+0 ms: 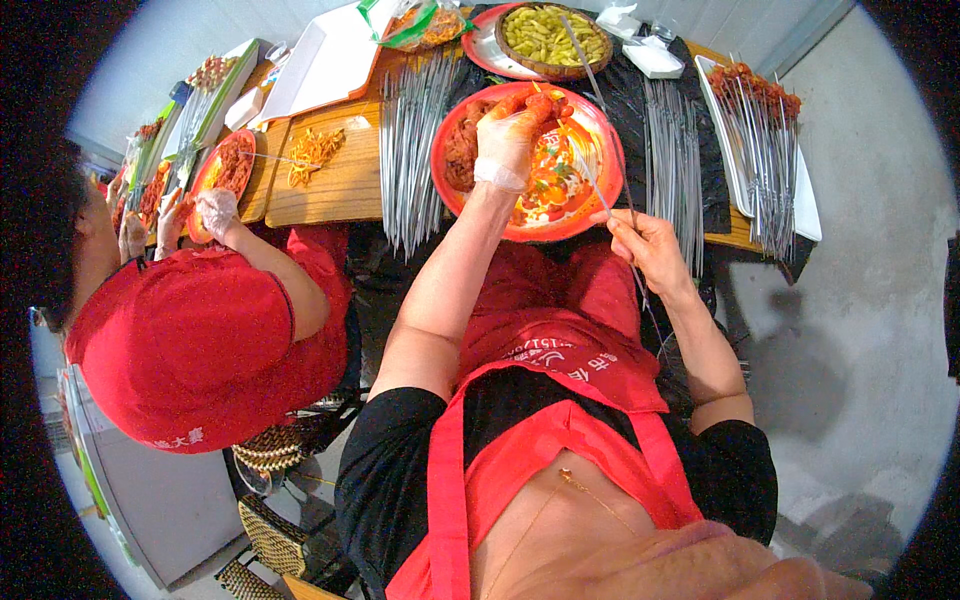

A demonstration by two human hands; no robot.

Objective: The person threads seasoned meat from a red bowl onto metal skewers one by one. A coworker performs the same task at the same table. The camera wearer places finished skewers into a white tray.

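Observation:
My left hand (504, 146), in a clear plastic glove with sauce on the fingers, grips a piece of red marinated meat (551, 103) over a red-rimmed plate (616, 161). Red meat pieces (461, 142) lie on the plate's left side, with orange sauce and green bits over the rest. My bare right hand (649, 247) pinches long metal skewers (592, 176) at the plate's right edge. One skewer slants up towards the meat; another reaches to a wicker basket of green peppers (553, 34). Whether a skewer tip is in the meat cannot be told.
Bare metal skewers (420, 142) lie left of the plate, more (673, 165) to its right. A white tray (724, 142) holds loaded skewers (757, 127). Orange shreds (313, 154) lie on the wooden table (330, 202). A co-worker in red (187, 337) works close by on the left.

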